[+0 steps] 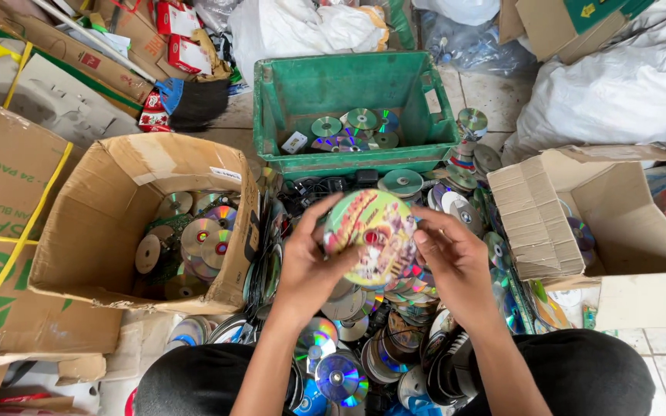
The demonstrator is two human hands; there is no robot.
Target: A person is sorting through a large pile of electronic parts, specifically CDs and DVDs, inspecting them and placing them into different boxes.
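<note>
I hold a disc with a colourful printed face (370, 235) between both hands over a heap of loose discs (364, 339). My left hand (310, 266) grips its left rim, fingers curled round the edge. On the right rim rests my right hand (456, 266), thumb pressed on the printed face. The disc is tilted slightly toward me.
A green plastic crate (271, 108) with a few discs stands beyond the heap. An open cardboard box (109, 208) holding several discs is at the left; another open box (541, 216) is at the right. Flattened cartons, white sacks and a brush lie around.
</note>
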